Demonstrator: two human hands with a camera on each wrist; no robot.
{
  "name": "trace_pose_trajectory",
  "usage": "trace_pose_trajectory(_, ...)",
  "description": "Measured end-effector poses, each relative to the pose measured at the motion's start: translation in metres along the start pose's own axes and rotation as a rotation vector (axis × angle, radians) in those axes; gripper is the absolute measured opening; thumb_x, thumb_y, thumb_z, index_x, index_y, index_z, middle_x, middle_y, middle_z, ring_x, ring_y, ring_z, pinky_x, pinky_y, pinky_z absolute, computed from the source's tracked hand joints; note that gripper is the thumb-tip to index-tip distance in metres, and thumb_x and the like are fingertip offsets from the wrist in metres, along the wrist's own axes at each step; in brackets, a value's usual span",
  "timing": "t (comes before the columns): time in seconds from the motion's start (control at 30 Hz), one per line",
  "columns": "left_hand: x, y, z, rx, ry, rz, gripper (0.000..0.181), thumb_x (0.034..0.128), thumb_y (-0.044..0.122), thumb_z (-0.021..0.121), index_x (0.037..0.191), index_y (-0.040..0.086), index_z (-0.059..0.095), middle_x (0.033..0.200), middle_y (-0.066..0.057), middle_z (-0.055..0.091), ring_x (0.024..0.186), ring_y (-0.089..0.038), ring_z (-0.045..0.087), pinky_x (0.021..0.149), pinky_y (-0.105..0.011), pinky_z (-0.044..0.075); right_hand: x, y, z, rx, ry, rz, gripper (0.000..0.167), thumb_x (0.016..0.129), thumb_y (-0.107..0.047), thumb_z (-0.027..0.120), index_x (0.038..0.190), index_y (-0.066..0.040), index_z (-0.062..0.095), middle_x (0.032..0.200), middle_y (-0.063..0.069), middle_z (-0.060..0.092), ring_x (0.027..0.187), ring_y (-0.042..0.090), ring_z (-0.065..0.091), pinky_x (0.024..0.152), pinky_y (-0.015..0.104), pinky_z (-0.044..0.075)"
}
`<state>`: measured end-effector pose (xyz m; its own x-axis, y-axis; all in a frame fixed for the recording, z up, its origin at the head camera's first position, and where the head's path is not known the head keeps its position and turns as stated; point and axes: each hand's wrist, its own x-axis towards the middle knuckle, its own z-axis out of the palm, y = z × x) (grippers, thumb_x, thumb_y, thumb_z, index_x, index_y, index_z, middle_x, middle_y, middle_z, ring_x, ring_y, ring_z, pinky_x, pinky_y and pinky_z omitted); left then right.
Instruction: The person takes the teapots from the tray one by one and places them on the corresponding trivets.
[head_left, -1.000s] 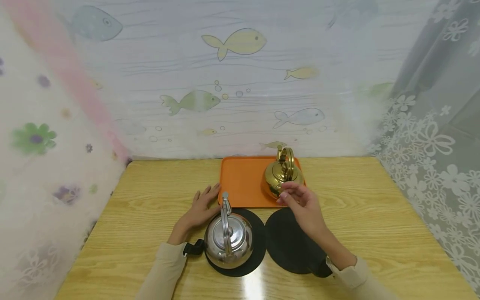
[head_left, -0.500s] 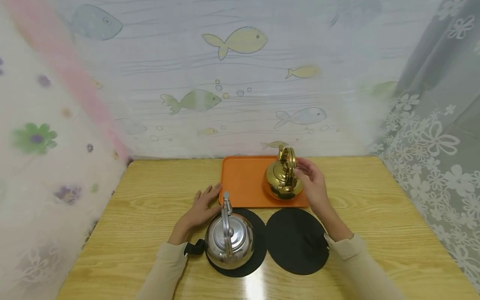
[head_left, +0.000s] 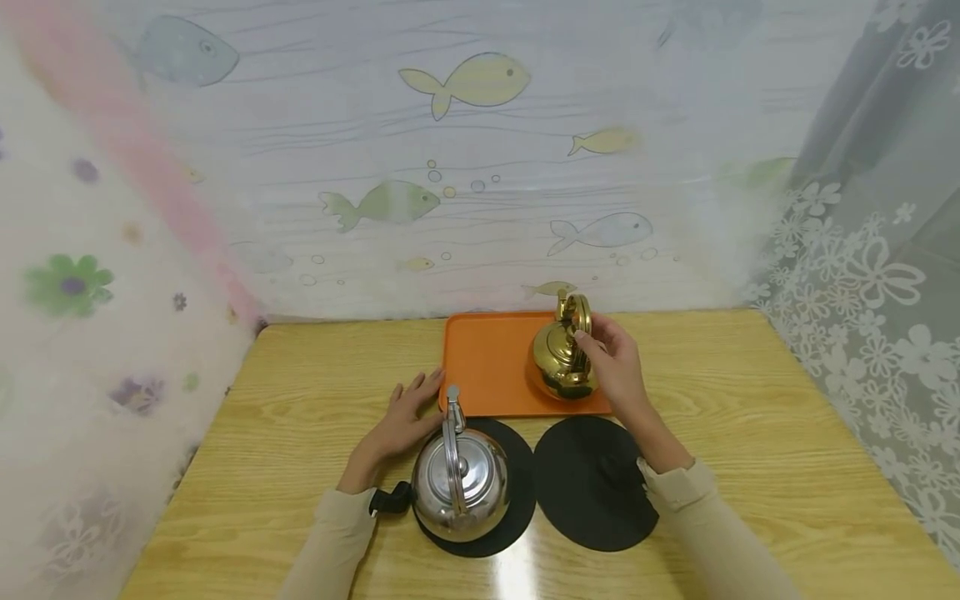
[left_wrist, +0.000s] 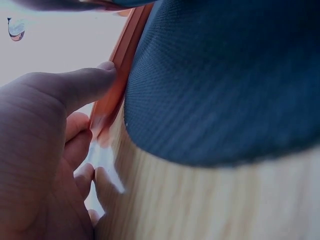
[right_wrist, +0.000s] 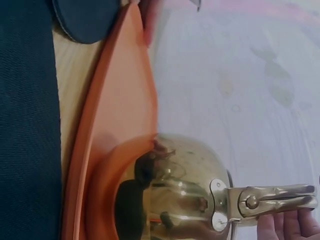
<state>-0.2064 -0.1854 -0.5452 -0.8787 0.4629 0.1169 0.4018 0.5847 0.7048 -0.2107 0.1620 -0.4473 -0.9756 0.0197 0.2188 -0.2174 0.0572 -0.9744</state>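
Note:
The left hand (head_left: 405, 421) lies with fingers extended against the left edge of an orange tray (head_left: 480, 367); in the left wrist view its thumb touches the tray's rim (left_wrist: 112, 90). On the tray's right part stands a gold kettle (head_left: 555, 358). The right hand (head_left: 621, 375) is at its raised handle, thumb on the near side and fingers behind. From the right wrist, several fingertips (right_wrist: 287, 225) show against the handle (right_wrist: 272, 197). A silver kettle (head_left: 480, 508) stands upright on the left black round mat, just below the left hand.
A second black round mat (head_left: 585, 500) lies below the tray's right half, beside the left mat (head_left: 521, 492). Wooden table surface (head_left: 750, 433) extends on both sides. A wall covering with fish drawings (head_left: 480, 233) rises behind the table's back edge.
The right hand has moved from in front of the gold kettle round to its right side, then in against the handle. The left hand and both kettles have stayed in place.

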Motion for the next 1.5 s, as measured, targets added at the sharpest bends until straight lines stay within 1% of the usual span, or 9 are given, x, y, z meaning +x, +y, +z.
trace_pose_trajectory(0.13,0.000,0.000,0.001,-0.005,-0.004,0.002,0.068,0.1010,0.017,0.064,0.158,-0.001,0.030,0.165,-0.019,0.025,0.153,-0.049,0.012,0.117,-0.072,-0.006,0.001,-0.002,-0.001,0.061,0.007,0.039,0.041,0.105,-0.011,0.055,0.141,0.008,0.051,0.132,0.020,0.059,0.118,0.020,0.060,0.095,0.017,0.050)
trace_pose_trajectory(0.27,0.000,0.000,0.001,-0.007,-0.007,-0.006,0.069,0.1010,0.016,0.064,0.158,-0.001,0.030,0.166,-0.018,0.025,0.153,-0.049,0.011,0.118,-0.071,-0.007,0.001,-0.005,-0.003,0.109,-0.020,0.049,0.041,0.105,-0.008,0.054,0.140,0.012,0.050,0.118,0.002,0.068,0.110,0.017,0.066,0.094,0.020,0.053)
trace_pose_trajectory(0.37,0.000,0.001,0.000,-0.011,-0.005,-0.012,0.068,0.1010,0.016,0.064,0.158,-0.002,0.030,0.166,-0.018,0.025,0.154,-0.049,0.011,0.118,-0.070,-0.007,0.002,-0.005,-0.005,0.131,-0.045,0.046,0.041,0.105,-0.007,0.053,0.141,0.013,0.048,0.110,-0.004,0.069,0.100,0.012,0.067,0.091,0.021,0.055)
trace_pose_trajectory(0.47,0.000,0.002,-0.001,-0.009,-0.002,-0.017,0.068,0.1009,0.016,0.064,0.157,-0.003,0.031,0.165,-0.018,0.026,0.154,-0.048,0.011,0.118,-0.070,-0.007,0.003,-0.004,-0.006,0.142,-0.057,0.047,0.042,0.105,-0.006,0.053,0.142,0.012,0.047,0.111,0.001,0.068,0.093,0.010,0.066,0.089,0.022,0.056)
trace_pose_trajectory(0.83,0.000,0.003,-0.001,0.006,-0.006,-0.014,0.068,0.1007,0.016,0.064,0.157,-0.002,0.031,0.165,-0.019,0.026,0.153,-0.049,0.012,0.119,-0.070,-0.007,0.001,-0.002,-0.009,0.139,-0.032,0.062,0.044,0.102,0.002,0.056,0.144,0.012,0.046,0.118,0.011,0.062,0.104,0.013,0.065,0.090,0.019,0.055)
trace_pose_trajectory(1.0,0.000,0.002,-0.002,0.017,0.000,-0.005,0.068,0.1007,0.017,0.063,0.157,-0.002,0.031,0.164,-0.019,0.027,0.153,-0.049,0.013,0.119,-0.070,-0.006,-0.001,-0.003,-0.006,0.129,-0.003,0.036,0.045,0.101,0.004,0.057,0.144,0.013,0.047,0.110,0.003,0.063,0.100,0.008,0.065,0.090,0.017,0.055)
trace_pose_trajectory(1.13,-0.001,0.001,-0.003,0.021,0.004,-0.010,0.067,0.1007,0.017,0.063,0.157,-0.003,0.031,0.164,-0.019,0.027,0.153,-0.048,0.013,0.119,-0.070,-0.006,-0.002,0.000,-0.004,0.115,0.001,0.007,0.044,0.100,0.003,0.059,0.143,0.010,0.050,0.105,-0.003,0.063,0.099,0.009,0.065,0.088,0.017,0.055)
trace_pose_trajectory(1.37,-0.002,0.002,-0.003,0.014,-0.001,-0.005,0.067,0.1010,0.016,0.063,0.157,-0.003,0.031,0.164,-0.020,0.027,0.153,-0.049,0.012,0.118,-0.071,-0.007,-0.005,0.006,-0.004,0.091,0.006,-0.022,0.044,0.101,-0.002,0.061,0.143,0.009,0.051,0.111,0.007,0.063,0.102,0.014,0.065,0.090,0.016,0.054)
trace_pose_trajectory(1.5,-0.002,0.002,-0.001,0.009,0.000,-0.003,0.067,0.1010,0.016,0.062,0.157,-0.003,0.031,0.164,-0.020,0.027,0.153,-0.049,0.012,0.118,-0.071,-0.007,-0.008,0.009,-0.003,0.078,0.043,-0.025,0.043,0.100,0.000,0.061,0.141,0.007,0.054,0.112,0.008,0.065,0.104,0.015,0.065,0.089,0.016,0.054)
